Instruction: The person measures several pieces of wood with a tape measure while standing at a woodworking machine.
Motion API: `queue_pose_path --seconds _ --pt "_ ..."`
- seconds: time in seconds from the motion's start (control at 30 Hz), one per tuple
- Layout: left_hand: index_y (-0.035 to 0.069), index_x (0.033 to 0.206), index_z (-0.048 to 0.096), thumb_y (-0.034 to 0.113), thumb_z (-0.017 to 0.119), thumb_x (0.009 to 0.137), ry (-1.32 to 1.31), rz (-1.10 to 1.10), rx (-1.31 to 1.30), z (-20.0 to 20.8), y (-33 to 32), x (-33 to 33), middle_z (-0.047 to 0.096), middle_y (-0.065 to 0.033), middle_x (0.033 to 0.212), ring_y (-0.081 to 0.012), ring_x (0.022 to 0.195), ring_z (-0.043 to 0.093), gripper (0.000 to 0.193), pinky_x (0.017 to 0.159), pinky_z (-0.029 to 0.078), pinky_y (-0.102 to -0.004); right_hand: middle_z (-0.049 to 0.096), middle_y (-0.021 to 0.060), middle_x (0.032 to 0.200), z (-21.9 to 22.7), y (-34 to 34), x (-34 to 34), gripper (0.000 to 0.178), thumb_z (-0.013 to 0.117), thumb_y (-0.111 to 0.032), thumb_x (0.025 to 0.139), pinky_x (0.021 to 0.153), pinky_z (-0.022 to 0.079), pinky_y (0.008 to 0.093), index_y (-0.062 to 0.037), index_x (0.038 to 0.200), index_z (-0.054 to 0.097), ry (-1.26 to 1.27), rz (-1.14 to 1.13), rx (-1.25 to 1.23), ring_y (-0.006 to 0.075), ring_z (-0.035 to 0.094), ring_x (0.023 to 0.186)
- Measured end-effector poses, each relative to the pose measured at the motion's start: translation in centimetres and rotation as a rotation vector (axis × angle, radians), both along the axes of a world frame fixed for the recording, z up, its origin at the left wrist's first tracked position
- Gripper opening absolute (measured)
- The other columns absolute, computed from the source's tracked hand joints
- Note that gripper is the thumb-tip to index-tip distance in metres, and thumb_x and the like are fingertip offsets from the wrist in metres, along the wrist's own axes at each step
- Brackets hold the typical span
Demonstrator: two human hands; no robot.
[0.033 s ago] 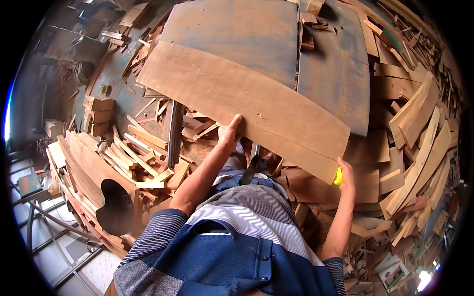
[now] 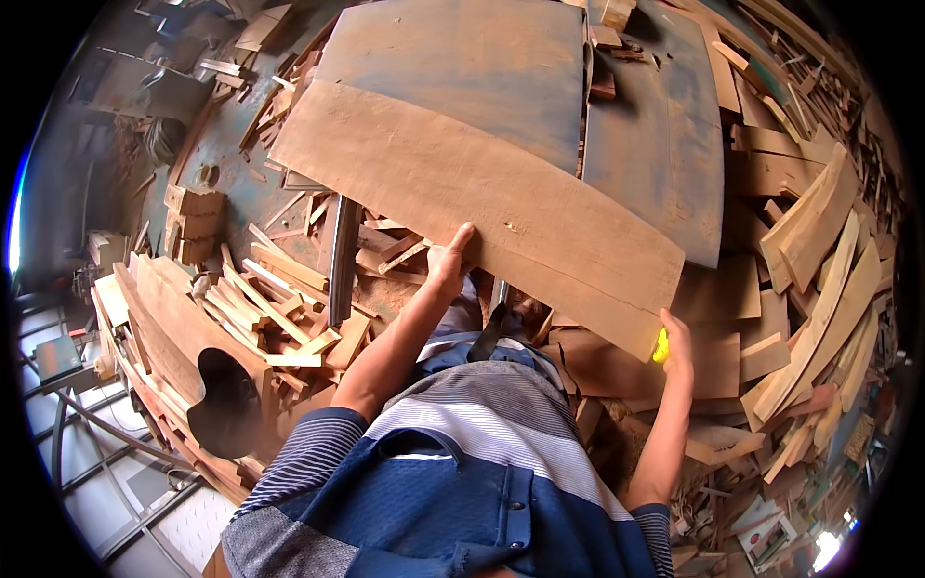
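A long, wide wooden board (image 2: 462, 193) slants from upper left to lower right in front of me. Its far left part lies over the flat worn tabletop (image 2: 453, 58), while its near right end juts out towards me. A lengthwise crack and a small chipped spot mark its face. My left hand (image 2: 449, 258) grips the near long edge, thumb on top and fingers hidden underneath. At the right end my right hand (image 2: 677, 342) is closed at the board's corner. Held there too is a small bright yellow object (image 2: 661, 345), mostly covered, its kind unclear.
A narrow gap splits the tabletop from a second panel (image 2: 655, 144), with offcuts (image 2: 603, 39) near it. Curved wooden pieces (image 2: 809, 308) heap up at right. More boards and sticks (image 2: 279, 299) are piled at left, by a stack of blocks (image 2: 193, 217). A dark metal leg (image 2: 342, 265) stands below the board.
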State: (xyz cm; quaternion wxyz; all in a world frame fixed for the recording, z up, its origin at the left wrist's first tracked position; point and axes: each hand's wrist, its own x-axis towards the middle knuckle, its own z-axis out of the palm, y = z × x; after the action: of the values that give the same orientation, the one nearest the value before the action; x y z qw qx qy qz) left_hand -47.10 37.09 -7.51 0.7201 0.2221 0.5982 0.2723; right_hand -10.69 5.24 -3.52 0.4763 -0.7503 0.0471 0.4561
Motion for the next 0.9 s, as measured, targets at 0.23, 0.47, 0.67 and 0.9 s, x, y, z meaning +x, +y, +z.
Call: queue_pose_path --seconds 0.23,0.47,0.67,0.9 --pt "0.012 0.122 0.060 0.035 0.084 0.081 0.046 0.028 -0.019 1.0 -0.1 0.5 0.066 -0.0031 0.112 -0.0200 0.100 0.063 0.053 0.078 0.051 -0.0409 0.051 -0.0002 0.061 0.8 0.5 0.1 0.032 0.070 -0.036 0.095 0.042 0.043 0.0305 -0.0128 0.076 0.059 -0.034 0.021 -0.053 0.0137 0.052 0.045" --pt "0.012 0.126 0.058 0.035 0.085 0.081 0.023 0.015 -0.040 0.1 0.0 -0.1 0.065 -0.0035 0.114 -0.0210 0.101 0.064 0.057 0.079 0.054 -0.0431 0.050 -0.0007 0.061 0.9 0.8 -0.3 0.031 0.070 -0.035 0.095 0.042 0.042 0.0304 -0.0133 0.076 0.059 -0.028 0.007 -0.034 0.0136 0.052 0.045" --pt "0.007 0.116 0.063 0.034 0.084 0.082 0.006 0.079 0.001 1.8 -0.4 1.1 0.067 -0.0058 0.103 -0.0200 0.089 0.065 0.048 0.073 0.054 -0.0367 0.051 -0.0012 0.060 -0.7 -0.6 0.2 0.027 0.072 -0.034 0.093 0.042 0.042 0.0296 -0.0123 0.080 0.063 -0.040 -0.015 -0.045 0.0125 0.052 0.045" --pt "0.010 0.112 0.066 0.037 0.086 0.080 0.064 0.022 0.004 0.1 0.1 0.1 0.067 -0.0014 0.103 -0.0172 0.090 0.063 0.046 0.070 0.050 -0.0397 0.052 -0.0002 0.060 0.0 0.2 0.4 0.028 0.073 -0.034 0.092 0.041 0.042 0.0305 -0.0081 0.085 0.067 -0.036 -0.004 -0.065 0.0132 0.052 0.044"
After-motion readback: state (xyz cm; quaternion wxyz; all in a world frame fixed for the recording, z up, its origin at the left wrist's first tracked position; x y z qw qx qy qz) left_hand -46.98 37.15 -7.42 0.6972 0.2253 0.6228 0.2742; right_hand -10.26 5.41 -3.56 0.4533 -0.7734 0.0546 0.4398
